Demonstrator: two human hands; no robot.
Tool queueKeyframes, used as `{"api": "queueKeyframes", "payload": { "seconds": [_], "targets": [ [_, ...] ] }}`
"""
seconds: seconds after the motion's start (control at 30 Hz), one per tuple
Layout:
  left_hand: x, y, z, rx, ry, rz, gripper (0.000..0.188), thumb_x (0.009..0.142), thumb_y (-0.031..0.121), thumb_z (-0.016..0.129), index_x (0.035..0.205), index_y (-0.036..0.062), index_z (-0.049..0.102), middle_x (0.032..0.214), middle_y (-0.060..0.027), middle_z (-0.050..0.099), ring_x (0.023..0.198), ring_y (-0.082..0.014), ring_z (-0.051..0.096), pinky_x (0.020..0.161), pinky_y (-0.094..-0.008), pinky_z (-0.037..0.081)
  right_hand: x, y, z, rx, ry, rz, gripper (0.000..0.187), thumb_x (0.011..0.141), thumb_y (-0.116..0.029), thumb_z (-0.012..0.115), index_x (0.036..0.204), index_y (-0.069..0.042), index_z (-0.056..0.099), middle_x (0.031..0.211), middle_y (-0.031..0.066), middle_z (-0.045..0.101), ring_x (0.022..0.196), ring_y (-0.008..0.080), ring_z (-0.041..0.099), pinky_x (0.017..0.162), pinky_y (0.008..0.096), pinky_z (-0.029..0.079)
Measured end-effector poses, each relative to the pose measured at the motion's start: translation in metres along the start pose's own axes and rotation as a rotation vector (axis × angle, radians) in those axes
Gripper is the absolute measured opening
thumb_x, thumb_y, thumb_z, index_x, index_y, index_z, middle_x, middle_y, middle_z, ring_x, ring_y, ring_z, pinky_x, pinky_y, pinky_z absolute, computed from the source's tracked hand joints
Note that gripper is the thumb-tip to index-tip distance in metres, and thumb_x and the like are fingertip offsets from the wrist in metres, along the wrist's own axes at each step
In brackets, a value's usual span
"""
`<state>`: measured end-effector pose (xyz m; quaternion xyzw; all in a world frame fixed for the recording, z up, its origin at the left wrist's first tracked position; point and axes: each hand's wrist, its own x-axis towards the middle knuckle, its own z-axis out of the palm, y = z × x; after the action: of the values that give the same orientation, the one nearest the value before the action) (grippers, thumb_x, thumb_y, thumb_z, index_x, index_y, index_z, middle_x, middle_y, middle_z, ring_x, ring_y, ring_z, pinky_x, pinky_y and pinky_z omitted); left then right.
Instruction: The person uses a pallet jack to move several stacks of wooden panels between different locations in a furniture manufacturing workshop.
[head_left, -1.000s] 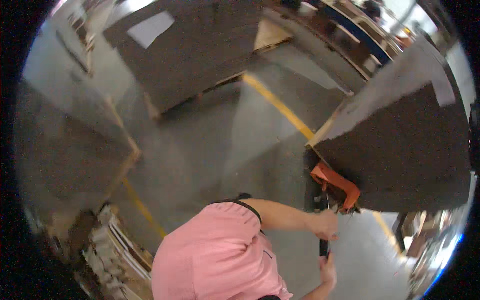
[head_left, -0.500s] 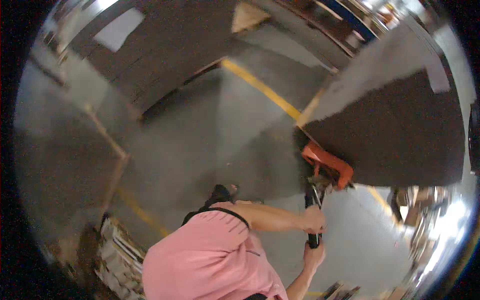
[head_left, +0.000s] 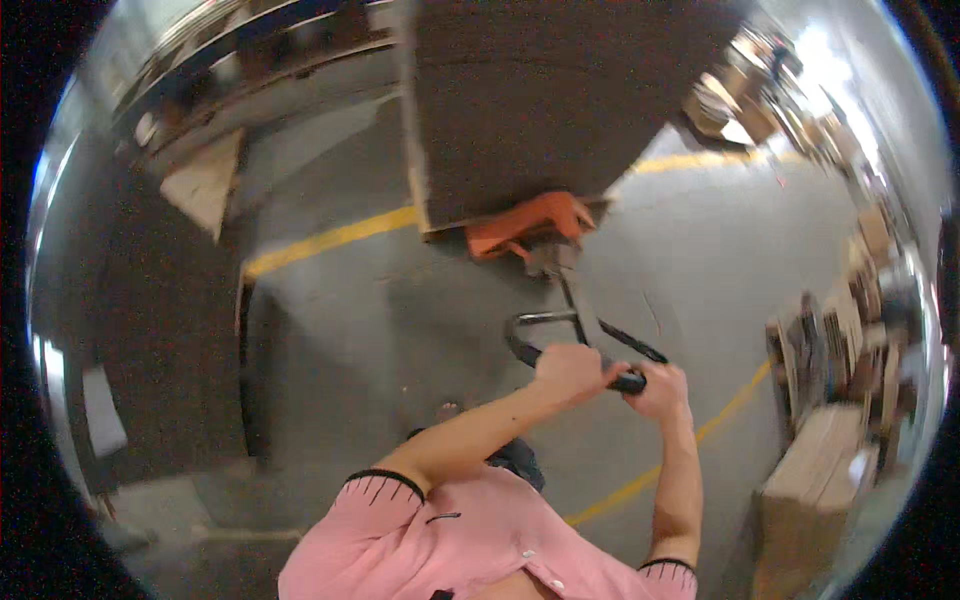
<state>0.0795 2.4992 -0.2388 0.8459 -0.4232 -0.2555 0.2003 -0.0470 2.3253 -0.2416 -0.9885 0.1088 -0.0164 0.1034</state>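
Both my hands grip the black loop handle (head_left: 523, 350) of an orange pallet jack (head_left: 525, 225). My left hand (head_left: 568, 371) is closed on the handle's near bar, the arm reaching in from my pink sleeve. My right hand (head_left: 660, 388) holds the same bar just to the right, partly covering its end. The jack's tiller (head_left: 572, 295) runs up from the handle to the orange body. That body sits under the near edge of a large dark stack of flat sheets (head_left: 560, 90) on a pallet.
Yellow lines (head_left: 330, 238) cross the grey concrete floor. Brown cardboard bundles (head_left: 810, 490) stand at the right, with more piles beyond them. A dark stack (head_left: 150, 330) fills the left side. A wooden board (head_left: 205, 185) lies at the upper left.
The view has swung round, so the loaded jack has shifted from the right side to the top centre. My hands now sit side by side on the handle instead of one below the other.
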Motion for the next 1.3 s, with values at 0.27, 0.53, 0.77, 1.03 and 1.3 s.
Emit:
{"api": "queueKeyframes", "payload": {
  "seconds": [0.27,0.53,0.77,1.03,1.3],
  "targets": [
    [0.015,0.001,-0.018,0.204,0.158,-0.045,0.076,0.095,0.068,0.035,0.080,0.0041,0.073,0.081,-0.0186,0.071,0.076,-0.0354,0.071,0.067,-0.0464,0.055,0.023,0.011,-0.016,-0.028,-0.084,-0.045,0.033,0.069,-0.036,0.072,0.093,-0.014,0.069,0.085,0.0106,0.072,0.085,0.0316,0.069,0.074,0.0453,0.054],
    [0.012,0.006,-0.016,0.208,0.281,-0.194,0.060,0.095,0.058,0.046,0.076,0.0067,0.071,0.076,-0.0209,0.067,0.078,-0.0424,0.065,0.072,-0.0509,0.050,0.022,0.017,-0.006,0.076,-0.078,-0.178,0.038,0.074,-0.042,0.071,0.096,-0.012,0.067,0.083,0.0115,0.072,0.080,0.0315,0.071,0.074,0.0449,0.055],
    [0.031,0.042,0.013,0.181,0.118,-0.315,0.056,0.096,0.053,0.047,0.084,0.0033,0.068,0.083,-0.0220,0.067,0.078,-0.0439,0.063,0.073,-0.0493,0.047,0.012,0.078,-0.015,0.147,-0.104,-0.306,0.036,0.071,-0.037,0.075,0.093,-0.010,0.066,0.074,0.0129,0.070,0.074,0.0335,0.070,0.067,0.0459,0.053],
    [0.141,0.196,0.036,-0.084,-0.016,-0.207,0.050,0.084,0.045,0.072,0.094,-0.0020,0.059,0.076,-0.0210,0.064,0.073,-0.0367,0.064,0.066,-0.0427,0.048,0.042,0.278,-0.078,0.138,-0.066,-0.355,0.032,0.063,-0.034,0.078,0.086,-0.013,0.069,0.073,0.0091,0.068,0.077,0.0324,0.068,0.074,0.0455,0.051],
    [0.281,0.331,0.102,-0.234,0.019,-0.292,0.055,0.084,0.042,0.075,0.107,-0.0039,0.053,0.090,-0.0265,0.067,0.084,-0.0422,0.066,0.073,-0.0451,0.050,0.094,0.468,-0.107,-0.023,-0.209,-0.498,0.032,0.062,-0.034,0.079,0.085,-0.016,0.069,0.081,0.0041,0.069,0.086,0.0251,0.067,0.087,0.0389,0.044]
  ]
}}
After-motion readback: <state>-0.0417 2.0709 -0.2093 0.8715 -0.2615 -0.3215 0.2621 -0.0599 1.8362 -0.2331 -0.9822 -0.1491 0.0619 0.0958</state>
